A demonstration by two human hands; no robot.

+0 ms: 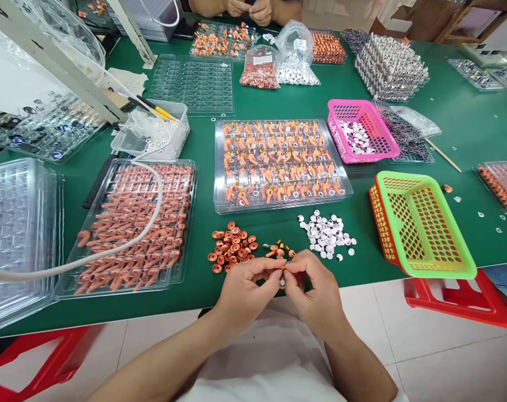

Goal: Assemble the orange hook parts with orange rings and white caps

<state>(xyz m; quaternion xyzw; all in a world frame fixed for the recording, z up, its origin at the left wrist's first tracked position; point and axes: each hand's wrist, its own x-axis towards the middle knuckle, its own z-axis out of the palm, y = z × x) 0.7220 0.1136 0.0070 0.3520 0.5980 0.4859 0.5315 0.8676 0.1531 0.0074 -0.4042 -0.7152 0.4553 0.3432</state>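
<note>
My left hand (248,283) and my right hand (316,290) meet at the table's front edge. Both are closed, thumbs and fingertips pinching one small part with a round pale face (282,282); a bit of yellow shows at its top, and the rest is hidden by the fingers. Just beyond the fingertips lie several small orange pieces with yellow and metal bits (277,249). A pile of copper-coloured round caps (233,245) sits to the left of them. White discs (326,234), some with dark marks, are spread to the right.
A transparent tray (282,205) of orange hooked parts lies ahead. Another tray (136,223) of copper-coloured parts stands left, crossed by a white hose (159,195). Right are a pink basket (385,152) with white pieces and a green basket (446,268). Opposite, another person's hands (249,10) work.
</note>
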